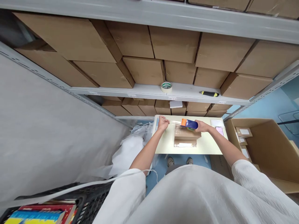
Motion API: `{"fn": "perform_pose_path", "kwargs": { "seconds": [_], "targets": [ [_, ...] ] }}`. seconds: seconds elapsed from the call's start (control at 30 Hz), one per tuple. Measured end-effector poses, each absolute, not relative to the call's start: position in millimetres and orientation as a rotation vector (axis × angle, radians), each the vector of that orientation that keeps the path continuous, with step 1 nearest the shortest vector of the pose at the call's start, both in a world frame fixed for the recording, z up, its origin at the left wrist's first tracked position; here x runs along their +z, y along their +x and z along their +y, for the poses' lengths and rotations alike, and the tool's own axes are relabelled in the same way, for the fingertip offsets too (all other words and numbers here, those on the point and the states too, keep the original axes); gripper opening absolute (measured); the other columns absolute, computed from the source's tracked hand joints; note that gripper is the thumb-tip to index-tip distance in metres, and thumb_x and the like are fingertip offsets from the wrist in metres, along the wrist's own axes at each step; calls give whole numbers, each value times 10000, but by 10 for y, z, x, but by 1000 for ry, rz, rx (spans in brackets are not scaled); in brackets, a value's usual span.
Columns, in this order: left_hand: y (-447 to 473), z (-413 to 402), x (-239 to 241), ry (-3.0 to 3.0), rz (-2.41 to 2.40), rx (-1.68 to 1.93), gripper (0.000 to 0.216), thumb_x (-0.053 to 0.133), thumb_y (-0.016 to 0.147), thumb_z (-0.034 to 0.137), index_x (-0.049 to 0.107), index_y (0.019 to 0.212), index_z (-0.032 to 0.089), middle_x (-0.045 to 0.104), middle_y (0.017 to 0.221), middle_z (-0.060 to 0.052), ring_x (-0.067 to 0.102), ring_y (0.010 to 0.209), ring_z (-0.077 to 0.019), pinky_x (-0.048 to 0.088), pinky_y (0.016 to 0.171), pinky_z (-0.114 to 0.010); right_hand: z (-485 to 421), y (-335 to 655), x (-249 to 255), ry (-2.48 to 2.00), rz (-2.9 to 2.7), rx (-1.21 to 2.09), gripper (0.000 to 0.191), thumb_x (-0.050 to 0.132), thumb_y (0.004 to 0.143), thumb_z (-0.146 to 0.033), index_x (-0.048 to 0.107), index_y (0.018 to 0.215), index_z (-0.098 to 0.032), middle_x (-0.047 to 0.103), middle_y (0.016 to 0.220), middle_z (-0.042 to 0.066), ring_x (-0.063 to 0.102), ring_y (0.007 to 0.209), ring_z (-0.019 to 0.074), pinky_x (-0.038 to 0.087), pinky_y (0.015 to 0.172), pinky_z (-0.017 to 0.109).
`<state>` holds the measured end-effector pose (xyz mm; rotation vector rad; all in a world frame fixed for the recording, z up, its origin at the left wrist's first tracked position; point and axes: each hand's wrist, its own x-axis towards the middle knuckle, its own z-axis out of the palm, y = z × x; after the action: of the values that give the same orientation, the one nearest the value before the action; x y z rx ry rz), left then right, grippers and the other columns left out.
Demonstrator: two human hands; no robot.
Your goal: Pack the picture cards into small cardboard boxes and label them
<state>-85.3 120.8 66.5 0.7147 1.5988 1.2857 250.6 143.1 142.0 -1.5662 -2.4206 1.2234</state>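
My right hand (pixel 202 126) grips a blue and orange tape dispenser (pixel 189 124) above a small cardboard box (pixel 186 136) on a pale table (pixel 166 143). A strip of clear tape (pixel 174 123) stretches left from the dispenser to my left hand (pixel 162 123), which pinches its free end over the table's far left part. The box lies flat, with a white label on its near side.
A tape roll (pixel 166 87) and a yellow-black tool (pixel 209 93) lie on the shelf ledge below stacked cartons. A phone (pixel 219 130) rests at the table's right. A large open carton (pixel 266 149) stands right; white wrapping (pixel 130 152) is heaped left; a black crate with books (pixel 42 213) sits near left.
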Motion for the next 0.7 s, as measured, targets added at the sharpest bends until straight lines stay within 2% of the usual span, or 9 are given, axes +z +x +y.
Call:
{"fn": "perform_pose_path", "kwargs": {
  "seconds": [0.17, 0.4, 0.7],
  "targets": [
    [-969, 987, 515, 629, 1562, 1296, 530, 678, 595, 8, 408, 956, 286, 616, 672, 114, 673, 662, -147, 505, 752, -280, 1444, 2410, 1534, -1542, -2512, 1153, 489, 786, 630, -257, 568, 1068, -244, 727, 971, 32, 647, 821, 212, 436, 619, 257],
    [-801, 789, 352, 622, 1487, 1286, 478, 716, 647, 56, 421, 950, 278, 641, 688, 105, 677, 670, -134, 545, 824, -318, 1473, 2476, 1584, -1540, -2566, 1149, 478, 804, 647, -326, 566, 1055, -252, 712, 935, 14, 636, 807, 210, 443, 643, 270],
    [-641, 725, 197, 536, 1550, 1213, 484, 733, 663, 83, 404, 962, 274, 688, 691, 78, 728, 758, -153, 549, 896, -338, 1474, 2476, 1458, -1572, -2570, 1053, 419, 784, 675, -329, 562, 1022, -258, 700, 887, -5, 628, 773, 199, 451, 662, 279]
  ]
}}
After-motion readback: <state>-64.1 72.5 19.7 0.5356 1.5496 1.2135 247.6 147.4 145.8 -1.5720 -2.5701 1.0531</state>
